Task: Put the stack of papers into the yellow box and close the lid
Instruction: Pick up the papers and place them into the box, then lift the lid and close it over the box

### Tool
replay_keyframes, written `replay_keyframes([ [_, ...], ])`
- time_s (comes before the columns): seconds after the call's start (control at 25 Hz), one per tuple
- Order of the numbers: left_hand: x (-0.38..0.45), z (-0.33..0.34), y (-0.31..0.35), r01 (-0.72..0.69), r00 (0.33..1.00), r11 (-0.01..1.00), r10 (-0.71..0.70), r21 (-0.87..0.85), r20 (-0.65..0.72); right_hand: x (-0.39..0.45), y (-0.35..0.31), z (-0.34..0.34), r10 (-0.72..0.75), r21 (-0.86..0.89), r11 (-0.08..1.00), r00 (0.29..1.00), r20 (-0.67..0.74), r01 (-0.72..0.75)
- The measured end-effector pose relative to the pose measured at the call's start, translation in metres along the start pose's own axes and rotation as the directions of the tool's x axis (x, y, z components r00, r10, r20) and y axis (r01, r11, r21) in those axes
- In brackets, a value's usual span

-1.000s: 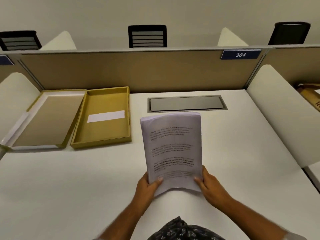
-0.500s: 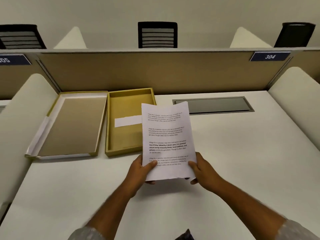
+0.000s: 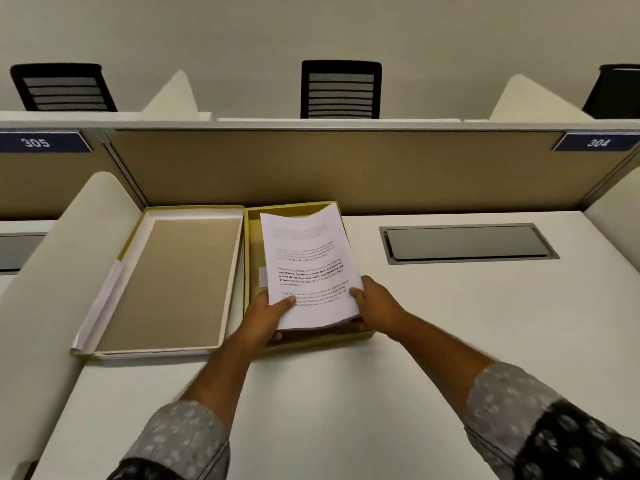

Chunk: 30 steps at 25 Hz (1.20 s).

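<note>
A stack of printed white papers (image 3: 306,268) hangs tilted over the open yellow box (image 3: 253,244), covering most of its inside. My left hand (image 3: 266,315) grips the stack's near left corner, thumb on top. At the near right corner my right hand (image 3: 375,304) holds the stack the same way, above the box's right wall. The stack's far end dips into the box. The box's lid (image 3: 173,282) lies upside down on the desk, touching the box's left side, its brown lining up.
A white desk (image 3: 433,341) carries everything. A tan partition (image 3: 329,168) closes the back, with white curved dividers (image 3: 65,258) on both sides. A grey cable hatch (image 3: 467,242) is set into the desk right of the box. Black chairs stand beyond the partition.
Both hands have carried the stack left and forward from the desk's middle to over the yellow box, and lowered its far end into it. The view has shifted left too.
</note>
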<state>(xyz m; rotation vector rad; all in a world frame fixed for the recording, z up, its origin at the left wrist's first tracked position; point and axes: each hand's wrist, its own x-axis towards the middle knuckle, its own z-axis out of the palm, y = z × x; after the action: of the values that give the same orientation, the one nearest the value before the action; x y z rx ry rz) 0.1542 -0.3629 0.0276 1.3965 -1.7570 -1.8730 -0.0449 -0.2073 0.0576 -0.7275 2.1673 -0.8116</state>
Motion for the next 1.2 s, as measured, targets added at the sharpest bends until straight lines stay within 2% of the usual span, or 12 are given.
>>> replay_keyframes([
  [0.08,0.021,-0.001,-0.009,0.059,0.998,0.998,-0.058,0.030,-0.017,0.023,-0.001,0.014,0.101,0.015,0.995,0.994,0.044,-0.102],
  [0.16,0.032,0.004,-0.021,0.079,0.996,0.995,-0.076,0.065,-0.043,0.037,0.009,0.028,0.149,-0.053,0.988,0.987,0.061,-0.146],
  [0.36,0.048,-0.003,-0.039,-0.009,0.996,0.996,0.017,0.090,-0.086,0.057,0.031,0.049,0.095,-0.129,0.987,0.995,0.010,-0.093],
  [0.64,0.061,-0.018,-0.039,-0.015,0.988,0.992,0.034,0.126,-0.148,0.055,0.025,0.072,0.077,-0.108,0.991,0.996,-0.038,-0.081],
  [0.72,0.060,-0.016,-0.040,-0.043,0.978,0.982,0.080,0.186,-0.194,0.052,0.024,0.069,0.096,-0.097,0.990,0.995,-0.032,-0.098],
  [0.8,0.053,-0.012,-0.037,-0.086,0.964,0.966,0.142,0.245,-0.223,0.044,0.017,0.064,0.099,-0.005,0.995,0.995,-0.014,-0.099],
  [0.88,0.041,-0.008,-0.033,-0.160,0.955,0.942,0.223,0.294,-0.194,0.034,0.010,0.060,0.035,0.084,0.996,0.999,0.041,-0.039],
  [0.96,0.022,-0.007,-0.029,-0.210,0.944,0.897,0.290,0.388,-0.160,0.022,0.006,0.054,-0.017,-0.007,1.000,0.998,0.066,0.017],
  [1.04,-0.004,-0.013,-0.038,-0.225,0.892,0.852,0.376,0.473,-0.252,0.007,0.009,0.047,-0.065,-0.183,0.981,0.998,-0.009,0.062],
  [1.12,-0.034,-0.026,-0.059,-0.243,0.765,0.840,0.473,0.484,-0.437,-0.012,0.017,0.044,-0.138,-0.233,0.966,0.985,-0.107,0.110],
  [1.2,-0.059,-0.040,-0.086,-0.209,0.635,0.878,0.456,0.430,-0.623,-0.031,0.022,0.043,-0.176,-0.197,0.969,0.975,-0.137,0.148],
])
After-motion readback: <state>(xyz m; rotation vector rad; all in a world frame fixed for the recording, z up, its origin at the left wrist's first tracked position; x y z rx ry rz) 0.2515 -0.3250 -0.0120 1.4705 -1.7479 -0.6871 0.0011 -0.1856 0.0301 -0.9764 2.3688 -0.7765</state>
